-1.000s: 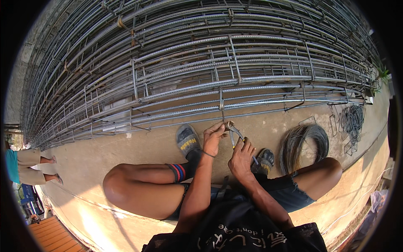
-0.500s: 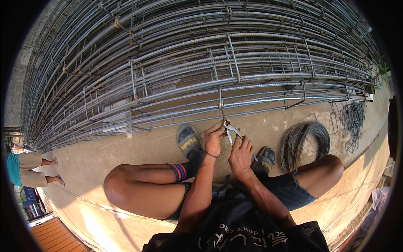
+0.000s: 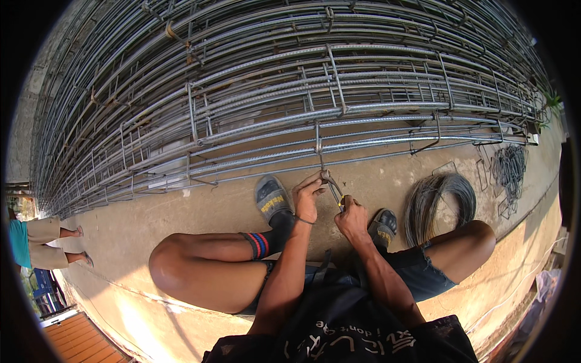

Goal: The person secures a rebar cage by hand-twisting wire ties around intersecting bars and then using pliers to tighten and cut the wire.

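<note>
My right hand [image 3: 353,219] is wrapped around the handles of a pair of pincers [image 3: 334,190], metal with a bit of yellow on the grips. The pincers' jaws point up at the lower end of a steel stirrup [image 3: 319,145] on the nearest rebar cage. My left hand [image 3: 306,198] is right beside the jaws, its fingers drawn together near the bar end. What those fingers pinch, if anything, is too small to make out.
Long rebar cages [image 3: 260,115] are piled ahead of me across the full width. To my right lie a coil of tie wire [image 3: 440,206] and a heap of bent steel pieces [image 3: 509,172]. Another person's legs [image 3: 51,242] show at the far left.
My right hand has closed further around the pincers, bringing the spread handles together. The pincers have turned slightly, with the jaws moving up a little. My left hand stays almost in place.
</note>
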A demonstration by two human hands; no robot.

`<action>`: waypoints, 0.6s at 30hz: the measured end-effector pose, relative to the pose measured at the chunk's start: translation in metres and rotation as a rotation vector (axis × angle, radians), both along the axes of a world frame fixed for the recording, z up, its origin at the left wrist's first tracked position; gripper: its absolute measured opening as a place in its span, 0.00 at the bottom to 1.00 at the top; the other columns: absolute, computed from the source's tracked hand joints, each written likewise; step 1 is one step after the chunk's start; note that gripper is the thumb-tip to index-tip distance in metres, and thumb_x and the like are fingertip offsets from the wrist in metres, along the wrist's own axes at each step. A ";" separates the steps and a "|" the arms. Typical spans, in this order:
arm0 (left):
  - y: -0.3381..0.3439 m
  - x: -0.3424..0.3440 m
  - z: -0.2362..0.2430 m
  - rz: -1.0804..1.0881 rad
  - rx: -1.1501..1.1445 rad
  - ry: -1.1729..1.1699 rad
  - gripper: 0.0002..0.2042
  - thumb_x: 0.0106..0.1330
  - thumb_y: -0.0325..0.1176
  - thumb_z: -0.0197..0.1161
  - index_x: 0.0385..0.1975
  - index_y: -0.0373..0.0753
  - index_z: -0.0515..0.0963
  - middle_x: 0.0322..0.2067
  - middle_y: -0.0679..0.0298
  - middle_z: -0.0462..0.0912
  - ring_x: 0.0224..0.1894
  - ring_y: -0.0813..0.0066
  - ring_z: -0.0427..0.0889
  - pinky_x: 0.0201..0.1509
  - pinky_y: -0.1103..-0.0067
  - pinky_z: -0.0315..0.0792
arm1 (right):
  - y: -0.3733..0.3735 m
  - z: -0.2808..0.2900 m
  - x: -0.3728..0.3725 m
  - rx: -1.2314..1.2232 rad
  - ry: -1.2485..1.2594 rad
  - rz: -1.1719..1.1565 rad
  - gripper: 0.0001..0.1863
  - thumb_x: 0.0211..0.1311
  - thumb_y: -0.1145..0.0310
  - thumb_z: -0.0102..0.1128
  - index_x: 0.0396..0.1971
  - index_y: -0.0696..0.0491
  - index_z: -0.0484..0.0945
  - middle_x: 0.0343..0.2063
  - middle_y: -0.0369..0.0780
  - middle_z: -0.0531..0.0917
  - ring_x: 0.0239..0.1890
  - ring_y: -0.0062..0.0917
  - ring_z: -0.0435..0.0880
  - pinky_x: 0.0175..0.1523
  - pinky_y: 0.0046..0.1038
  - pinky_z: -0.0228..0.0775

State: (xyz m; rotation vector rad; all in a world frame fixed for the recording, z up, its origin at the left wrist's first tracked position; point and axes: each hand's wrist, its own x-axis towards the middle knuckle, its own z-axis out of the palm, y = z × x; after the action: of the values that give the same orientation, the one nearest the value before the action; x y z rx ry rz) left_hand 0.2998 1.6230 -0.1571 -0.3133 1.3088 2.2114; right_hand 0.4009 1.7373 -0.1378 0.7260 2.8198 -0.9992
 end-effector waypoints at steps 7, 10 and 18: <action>-0.003 -0.001 0.013 -0.270 0.203 -0.287 0.21 0.63 0.34 0.58 0.53 0.29 0.72 0.46 0.49 0.81 0.47 0.62 0.81 0.51 0.69 0.74 | 0.011 -0.010 0.000 -1.658 -0.269 -0.093 0.15 0.39 0.87 0.44 0.29 0.59 0.76 0.20 0.40 0.75 0.21 0.30 0.76 0.27 0.35 0.74; 0.004 -0.004 0.028 -0.421 0.268 -0.286 0.22 0.63 0.37 0.61 0.51 0.28 0.71 0.43 0.45 0.80 0.45 0.58 0.82 0.48 0.64 0.76 | 0.017 -0.013 0.006 -1.913 -0.339 -0.055 0.17 0.36 0.87 0.44 0.30 0.61 0.75 0.19 0.42 0.73 0.20 0.32 0.75 0.27 0.35 0.73; 0.046 0.003 0.042 -0.234 0.047 -0.537 0.17 0.61 0.40 0.63 0.17 0.46 0.63 0.15 0.67 0.66 0.18 0.70 0.70 0.30 0.69 0.72 | 0.040 0.007 0.005 -1.598 -0.379 -0.092 0.15 0.42 0.80 0.49 0.33 0.61 0.77 0.24 0.47 0.79 0.24 0.35 0.80 0.29 0.36 0.74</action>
State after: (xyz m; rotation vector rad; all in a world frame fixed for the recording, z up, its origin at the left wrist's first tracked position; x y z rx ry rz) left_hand 0.3025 1.6690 -0.1152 -0.6483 0.9427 1.7880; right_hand 0.4054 1.7774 -0.1312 0.6025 0.9860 -2.1808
